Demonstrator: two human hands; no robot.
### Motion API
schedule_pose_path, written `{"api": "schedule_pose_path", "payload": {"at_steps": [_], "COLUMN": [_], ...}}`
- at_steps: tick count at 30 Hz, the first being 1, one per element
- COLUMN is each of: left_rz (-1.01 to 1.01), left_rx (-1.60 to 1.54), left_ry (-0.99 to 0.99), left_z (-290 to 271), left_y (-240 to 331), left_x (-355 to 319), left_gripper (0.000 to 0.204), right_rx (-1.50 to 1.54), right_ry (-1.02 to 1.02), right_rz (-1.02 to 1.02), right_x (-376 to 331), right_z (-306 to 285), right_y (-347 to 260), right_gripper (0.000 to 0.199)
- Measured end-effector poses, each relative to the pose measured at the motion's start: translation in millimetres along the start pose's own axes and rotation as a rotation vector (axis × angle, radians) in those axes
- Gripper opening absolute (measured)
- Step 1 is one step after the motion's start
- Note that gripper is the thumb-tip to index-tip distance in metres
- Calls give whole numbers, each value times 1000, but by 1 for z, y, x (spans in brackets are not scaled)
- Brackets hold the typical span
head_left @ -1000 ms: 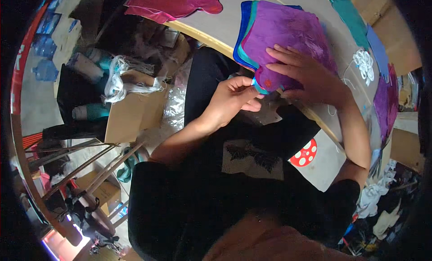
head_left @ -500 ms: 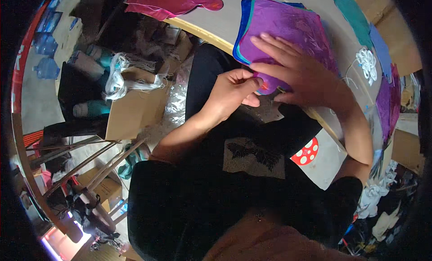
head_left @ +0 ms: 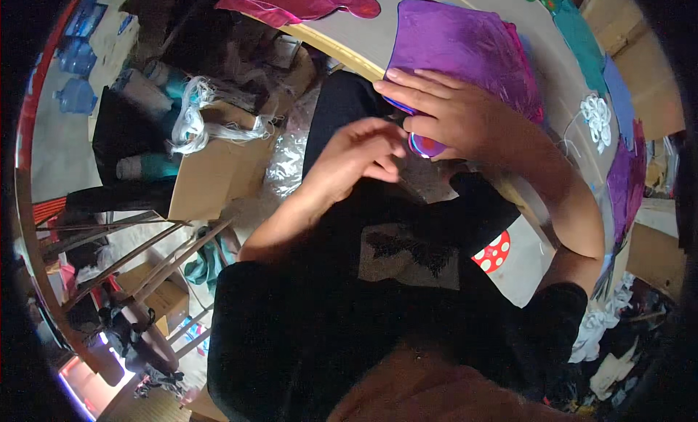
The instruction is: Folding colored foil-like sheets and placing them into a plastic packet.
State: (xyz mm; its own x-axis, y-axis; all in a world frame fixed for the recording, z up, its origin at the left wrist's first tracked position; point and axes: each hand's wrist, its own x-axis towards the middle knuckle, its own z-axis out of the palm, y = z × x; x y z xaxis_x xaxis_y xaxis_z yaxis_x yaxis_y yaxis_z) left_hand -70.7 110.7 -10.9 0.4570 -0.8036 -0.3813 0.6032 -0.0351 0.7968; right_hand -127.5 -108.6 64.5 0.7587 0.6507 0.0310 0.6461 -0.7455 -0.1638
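Observation:
A stack of shiny purple sheets [head_left: 465,44] with blue and red layers under it lies at the near edge of the pale table [head_left: 363,37]. My right hand [head_left: 454,113] rests flat on the stack's near corner, fingers spread, holding it down. My left hand [head_left: 356,157] is just off the table edge, with its fingertips bunched against that same corner, pinching at the layers. My black-clothed lap is below both hands.
More cut sheets lie on the table: magenta [head_left: 305,0], teal [head_left: 574,29], purple [head_left: 625,175], and a white flower shape [head_left: 600,117]. On the floor to the left are a cardboard box [head_left: 218,178] with white strands [head_left: 193,120], water bottles [head_left: 76,98] and wooden sticks [head_left: 131,247].
My right hand has slid further up over the purple stack and hides most of its blue edge. My left hand has stayed at the corner, shifting slightly.

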Motion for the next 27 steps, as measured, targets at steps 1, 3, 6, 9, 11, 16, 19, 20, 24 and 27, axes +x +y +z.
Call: {"api": "schedule_pose_path", "payload": {"at_steps": [1, 3, 6, 9, 11, 16, 19, 20, 24, 27], "left_rz": [98, 279, 470, 610, 587, 956, 931, 933, 936, 1000], "left_rx": [66, 220, 439, 589, 719, 1462, 1475, 1465, 1515, 1548], "left_ry": [96, 270, 348, 347, 328, 128, 82, 108, 113, 111], "left_z": [-5, -11, -22, -19, -13, 7, 16, 18, 25, 28], "left_y": [1, 9, 25, 43, 64, 90, 85, 82, 75, 72], "left_x": [0, 3, 13, 27, 36, 66, 91, 97, 109, 115], "left_gripper": [23, 23, 28, 29, 32, 54, 60, 62, 64, 64], "right_rx": [-2, 1, -2, 26, 78, 22, 92, 85, -34, 59], "right_ry": [1, -7, -1, -2, 51, 330, 390, 404, 357, 379], "right_rz": [-1, -15, 1, 0, 63, 807, 1072, 1083, 1006, 990], "right_x": [2, 3, 0, -4, -12, -93, -140, -142, -135, -118], "right_z": [1, 3, -1, -2, -14, -16, -1, 4, 20, 12], "right_y": [1, 5, 4, 6, 3, 34, 57, 57, 63, 62], "right_gripper": [37, 46, 50, 61, 67, 60, 55, 55, 54, 54]}}
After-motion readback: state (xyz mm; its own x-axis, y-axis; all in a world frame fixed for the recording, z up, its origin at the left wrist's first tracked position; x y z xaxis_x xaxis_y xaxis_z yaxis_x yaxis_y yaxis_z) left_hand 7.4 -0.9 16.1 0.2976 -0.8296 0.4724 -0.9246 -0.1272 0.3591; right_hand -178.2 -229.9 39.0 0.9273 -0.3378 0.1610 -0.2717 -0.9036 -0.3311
